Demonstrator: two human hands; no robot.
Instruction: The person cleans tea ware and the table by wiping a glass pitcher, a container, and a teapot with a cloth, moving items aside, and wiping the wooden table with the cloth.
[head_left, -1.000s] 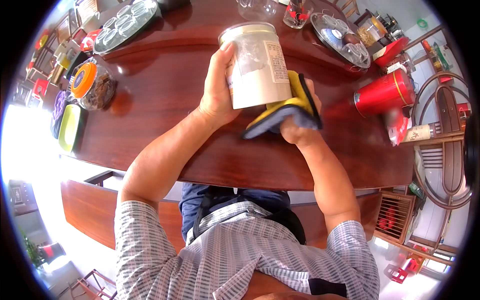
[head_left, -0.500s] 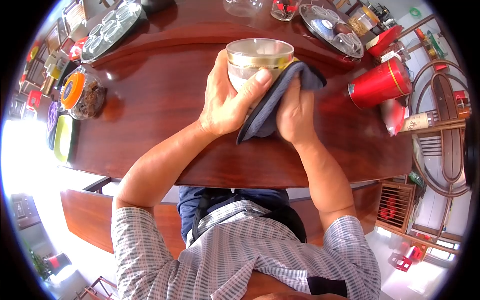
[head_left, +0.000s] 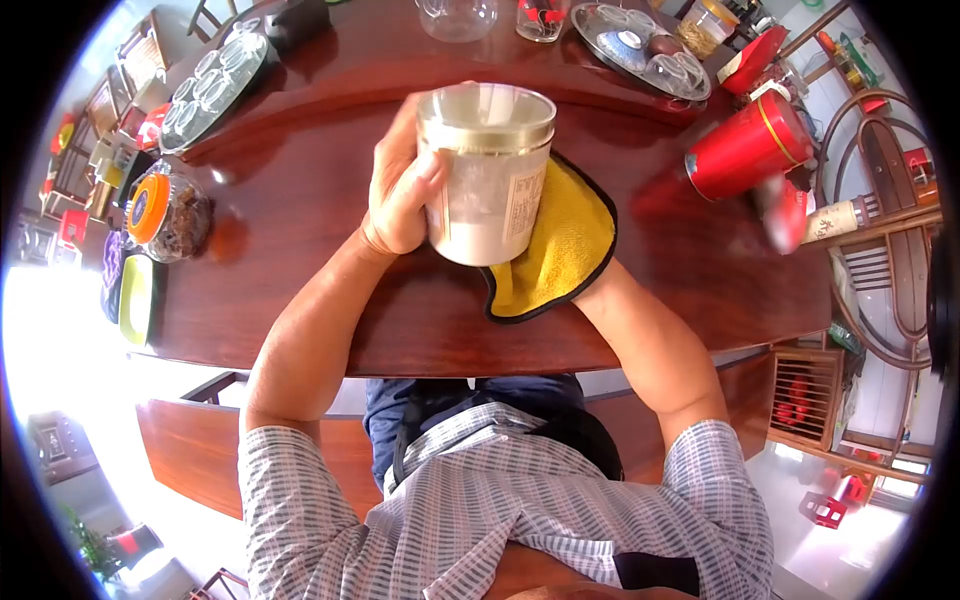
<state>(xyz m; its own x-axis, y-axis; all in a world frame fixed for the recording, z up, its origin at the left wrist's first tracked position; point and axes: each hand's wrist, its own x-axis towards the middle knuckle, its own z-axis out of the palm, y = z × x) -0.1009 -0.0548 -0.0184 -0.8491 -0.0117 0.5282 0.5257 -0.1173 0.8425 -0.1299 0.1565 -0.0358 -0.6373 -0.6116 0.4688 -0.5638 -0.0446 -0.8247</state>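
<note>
From my remote seat I see the gold-banded canister (head_left: pixel 480 185) raised above the dark wooden table (head_left: pixel 260 300), in front of the wearer's torso. Its long axis runs nearly straight up the view; the clear top end points up and away from the body, the pale base toward it. A printed label (head_left: pixel 525 203) faces right of centre. The left hand (head_left: pixel 400 195) grasps the canister's left side, thumb across the front. A yellow, black-edged cloth (head_left: pixel 572 240) shows beside and below its right side. The right hand (head_left: pixel 597 288) is mostly covered by that cloth, so I can't tell how its fingers are set. Farther out, I see an orange-lidded jar (head_left: pixel 182 220) on the left and a red tin (head_left: pixel 748 147) on the right.
</note>
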